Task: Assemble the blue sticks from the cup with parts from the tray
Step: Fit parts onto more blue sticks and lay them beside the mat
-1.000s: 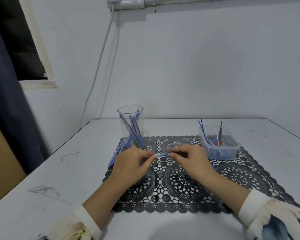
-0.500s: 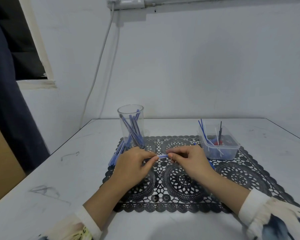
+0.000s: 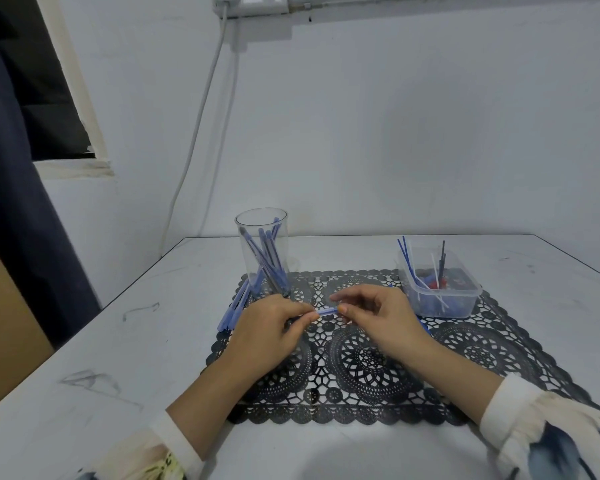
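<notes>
Blue stick (image 3: 326, 311) is held above the black lace mat (image 3: 361, 375) between two hands; only its short middle shows. The left hand (image 3: 271, 327) pinches one end and the right hand (image 3: 378, 317) pinches the other. One clear cup (image 3: 262, 220) holds more blue sticks (image 3: 267, 258), too crossed to count. One clear tray (image 3: 465, 303) holds thin rods (image 3: 407, 261) and small bits, hard to make out. Both stand on the mat, on the white counter (image 3: 153, 358).

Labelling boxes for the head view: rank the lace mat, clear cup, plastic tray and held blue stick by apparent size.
Largest: lace mat.
Then clear cup and plastic tray, about alike; I won't rank them.
Smallest: blue stick, only a short piece showing.
</notes>
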### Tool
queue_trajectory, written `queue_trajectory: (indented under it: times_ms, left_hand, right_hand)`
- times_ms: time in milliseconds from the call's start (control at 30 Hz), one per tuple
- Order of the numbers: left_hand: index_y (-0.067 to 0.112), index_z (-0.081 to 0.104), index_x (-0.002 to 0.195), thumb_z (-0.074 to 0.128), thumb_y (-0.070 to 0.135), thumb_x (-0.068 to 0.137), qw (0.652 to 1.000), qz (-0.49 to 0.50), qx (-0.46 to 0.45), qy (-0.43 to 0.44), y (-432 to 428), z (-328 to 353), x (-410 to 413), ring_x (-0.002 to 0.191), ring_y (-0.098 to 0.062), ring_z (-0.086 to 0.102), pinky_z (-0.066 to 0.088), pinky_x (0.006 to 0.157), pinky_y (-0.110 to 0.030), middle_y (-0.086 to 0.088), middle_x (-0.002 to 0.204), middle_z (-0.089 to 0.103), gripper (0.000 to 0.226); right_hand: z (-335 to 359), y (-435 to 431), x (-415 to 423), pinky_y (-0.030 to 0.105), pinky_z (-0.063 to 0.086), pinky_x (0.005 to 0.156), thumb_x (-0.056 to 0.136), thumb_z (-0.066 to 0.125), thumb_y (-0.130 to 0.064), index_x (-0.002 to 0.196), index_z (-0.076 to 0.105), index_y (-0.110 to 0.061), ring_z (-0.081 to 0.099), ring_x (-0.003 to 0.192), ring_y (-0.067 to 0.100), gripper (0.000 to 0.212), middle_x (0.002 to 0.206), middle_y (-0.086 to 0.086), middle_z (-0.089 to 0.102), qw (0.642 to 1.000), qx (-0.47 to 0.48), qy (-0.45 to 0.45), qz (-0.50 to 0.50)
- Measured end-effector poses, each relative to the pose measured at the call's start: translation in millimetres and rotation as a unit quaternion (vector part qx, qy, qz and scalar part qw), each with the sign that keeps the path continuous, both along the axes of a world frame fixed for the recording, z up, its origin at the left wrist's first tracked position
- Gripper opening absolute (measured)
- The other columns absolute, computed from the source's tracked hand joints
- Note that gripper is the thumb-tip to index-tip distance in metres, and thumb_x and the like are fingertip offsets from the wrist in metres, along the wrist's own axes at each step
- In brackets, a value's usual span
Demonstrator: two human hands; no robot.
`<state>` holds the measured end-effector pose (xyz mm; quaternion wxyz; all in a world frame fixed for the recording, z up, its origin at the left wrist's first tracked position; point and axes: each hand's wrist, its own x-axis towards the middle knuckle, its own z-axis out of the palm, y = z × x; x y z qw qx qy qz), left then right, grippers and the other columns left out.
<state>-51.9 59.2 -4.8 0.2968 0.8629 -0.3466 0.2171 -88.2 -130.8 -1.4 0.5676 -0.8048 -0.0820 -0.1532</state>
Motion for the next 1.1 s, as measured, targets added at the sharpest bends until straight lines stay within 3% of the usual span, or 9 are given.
queue_trajectory:
  times_ms: [233, 367, 467, 567, 633, 733, 800, 967, 1100]
  left_hand:
    - [0.027, 0.073, 0.095, 0.054, 0.042, 0.084, 1.0, -0.015, 0.005, -0.024, -0.7, 0.8, -0.4, 0.065, -0.002, 0.05, 0.048, 0.061, -0.027, 0.014, 0.07, 0.064, 0.027]
    - [0.027, 0.073, 0.098, 0.06, 0.037, 0.086, 0.999, 0.007, -0.011, -0.031, 1.6, 1.4, 2.3, 0.068, -0.006, 0.057, 0.051, 0.061, -0.032, 0.012, 0.074, 0.068, 0.02]
    - [0.026, 0.073, 0.097, 0.062, 0.036, 0.085, 0.999, 0.004, -0.017, -0.039, 1.9, 1.8, 1.7, 0.066, -0.005, 0.056, 0.051, 0.06, -0.031, 0.012, 0.073, 0.068, 0.019]
    - [0.027, 0.073, 0.097, 0.055, 0.045, 0.085, 0.999, -0.009, -0.019, -0.037, 1.1, 1.6, 1.5, 0.065, -0.004, 0.055, 0.051, 0.059, -0.03, 0.012, 0.071, 0.067, 0.028]
    - [0.027, 0.073, 0.096, 0.049, 0.049, 0.086, 0.999, -0.016, -0.014, -0.044, 0.1, 1.3, 1.2, 0.064, -0.004, 0.054, 0.051, 0.058, -0.031, 0.012, 0.069, 0.066, 0.034]
    - [0.025, 0.073, 0.096, 0.05, 0.048, 0.085, 0.998, -0.016, -0.021, -0.052, 0.6, 2.3, 0.6, 0.065, -0.004, 0.055, 0.052, 0.059, -0.031, 0.012, 0.071, 0.067, 0.034]
    - [0.025, 0.073, 0.096, 0.056, 0.044, 0.084, 0.998, -0.011, -0.028, -0.052, 1.9, 2.0, 1.4, 0.065, -0.005, 0.056, 0.052, 0.059, -0.031, 0.012, 0.073, 0.068, 0.028]
    - [0.026, 0.073, 0.095, 0.048, 0.048, 0.086, 0.998, -0.024, -0.014, -0.056, 0.2, 1.3, 1.1, 0.064, -0.001, 0.051, 0.051, 0.059, -0.03, 0.013, 0.07, 0.065, 0.035]
    - [0.027, 0.072, 0.096, 0.05, 0.047, 0.086, 0.998, -0.016, -0.024, -0.049, 1.3, 1.9, 2.1, 0.064, -0.002, 0.053, 0.051, 0.059, -0.029, 0.014, 0.071, 0.065, 0.032]
  right_hand:
    - [-1.1, 1.5, 1.1, 0.021, 0.047, 0.052, 0.094, 0.05, -0.009, 0.095, 0.065, -0.019, 0.058, 0.052, 0.014, 0.018, 0.059, 0.003, 0.065, 0.999, 0.021, 0.023, 0.03]
    - [-2.2, 1.2, 1.0, 0.026, 0.05, 0.058, 0.093, 0.052, -0.013, 0.095, 0.061, -0.017, 0.063, 0.061, 0.017, 0.011, 0.069, 0.006, 0.068, 0.999, 0.024, 0.022, 0.036]
    - [-4.9, -0.5, 1.2, 0.021, 0.051, 0.062, 0.091, 0.056, -0.015, 0.089, 0.062, -0.02, 0.064, 0.065, 0.01, 0.008, 0.072, 0.002, 0.067, 0.998, -0.051, 0.0, 0.026]
    - [-5.6, -1.1, 1.3, 0.023, 0.05, 0.061, 0.093, 0.051, -0.024, 0.074, 0.061, -0.02, 0.061, 0.06, 0.008, 0.022, 0.063, -0.003, 0.064, 0.991, -0.126, -0.04, -0.002]
    - [-5.0, -0.2, 0.1, 0.02, 0.048, 0.059, 0.095, 0.047, -0.027, 0.068, 0.06, -0.018, 0.06, 0.057, 0.007, 0.031, 0.06, -0.002, 0.062, 0.993, -0.109, -0.039, -0.001]
    - [-6.4, 0.3, 0.4, 0.023, 0.048, 0.057, 0.094, 0.043, -0.035, 0.079, 0.059, -0.024, 0.059, 0.057, 0.011, 0.024, 0.064, 0.0, 0.063, 0.994, -0.101, -0.044, 0.006]
    - [-8.2, -1.1, 1.7, 0.029, 0.048, 0.058, 0.095, 0.047, -0.03, 0.088, 0.057, -0.027, 0.06, 0.06, 0.017, 0.012, 0.068, 0.002, 0.064, 0.993, -0.108, -0.053, 0.013]
    - [-6.2, -2.2, 1.7, 0.012, 0.037, 0.052, 0.095, 0.045, -0.032, 0.07, 0.059, -0.014, 0.053, 0.05, -0.001, 0.033, 0.061, 0.0, 0.061, 0.99, -0.131, -0.06, -0.006]
    - [-7.7, -2.9, 2.0, 0.021, 0.044, 0.053, 0.093, 0.047, -0.035, 0.084, 0.058, -0.024, 0.058, 0.056, 0.011, 0.017, 0.066, 0.002, 0.064, 0.986, -0.145, -0.079, 0.012]
